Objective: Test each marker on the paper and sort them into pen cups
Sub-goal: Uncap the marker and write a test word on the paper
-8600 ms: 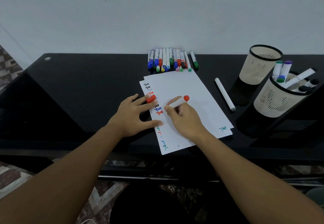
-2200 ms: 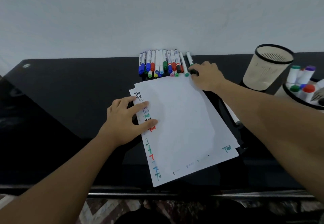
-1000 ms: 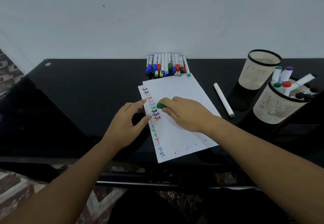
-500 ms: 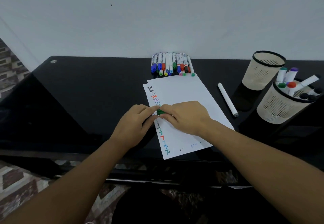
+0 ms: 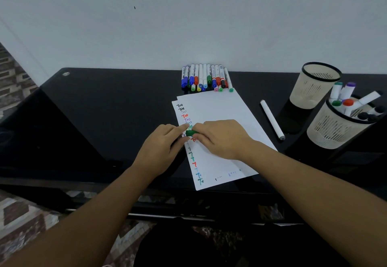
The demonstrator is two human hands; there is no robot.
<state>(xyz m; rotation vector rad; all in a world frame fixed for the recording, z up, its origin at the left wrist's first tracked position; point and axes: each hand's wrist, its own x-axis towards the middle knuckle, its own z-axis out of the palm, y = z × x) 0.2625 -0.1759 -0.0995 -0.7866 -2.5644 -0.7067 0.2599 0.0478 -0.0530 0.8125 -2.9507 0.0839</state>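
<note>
Since half a second ago both hands have closed in on the green marker (image 5: 190, 133) over the paper's (image 5: 222, 109) left margin.

Head view: right hand (image 5: 222, 139) curls round the marker barrel, which is hidden in the fist; only the green cap end shows, pointing left. Left hand (image 5: 165, 149) sits just left of it, fingertips (image 5: 184, 129) pinching or touching the cap; exact grip unclear. Marker's long axis runs left-right between the hands. Judged: uncapping by a leftward pull. Untested row (image 5: 206, 78) lies far; cups (image 5: 339, 128) far right.
</note>
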